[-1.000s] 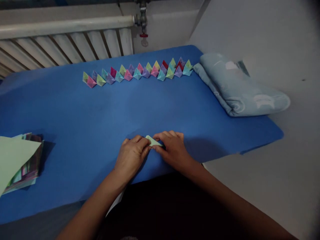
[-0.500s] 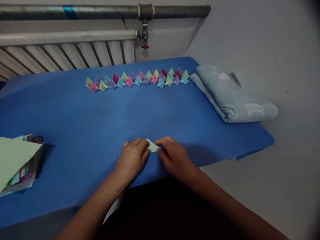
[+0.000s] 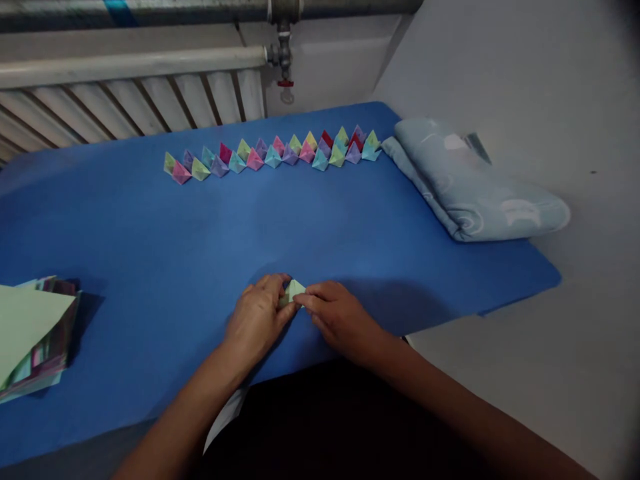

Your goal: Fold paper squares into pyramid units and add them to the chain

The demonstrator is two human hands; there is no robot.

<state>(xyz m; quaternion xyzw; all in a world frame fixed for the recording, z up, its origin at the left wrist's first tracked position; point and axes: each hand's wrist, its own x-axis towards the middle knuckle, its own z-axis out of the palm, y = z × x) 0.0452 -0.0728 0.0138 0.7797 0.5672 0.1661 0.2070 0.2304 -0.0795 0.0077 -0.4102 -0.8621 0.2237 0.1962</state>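
A small pale green piece of folded paper [image 3: 295, 289] lies between my hands near the front edge of the blue-covered table [image 3: 200, 233]. My left hand [image 3: 257, 312] grips its left side, thumb at the lower edge and fingers curled over the top. From the right, my right hand [image 3: 340, 317] pinches the paper's right side, its thumb and forefinger close to the left thumb. Parts of the paper are hidden under the fingers. Farther back, small folded paper boats [image 3: 255, 159] in pink, green, blue, purple, yellow and red stand in a double row.
At the left edge sits a stack of coloured paper sheets [image 3: 35, 327], a pale green one on top. A folded grey-blue blanket [image 3: 480, 193] rests at the right by the wall. Behind the table are a white radiator [image 3: 150, 100] and a pipe valve with a red handle [image 3: 285, 83].
My right hand has moved left, bringing its fingertips close to my left thumb. Less of the green paper shows, and its right corner is now folded in. The view has shifted slightly.
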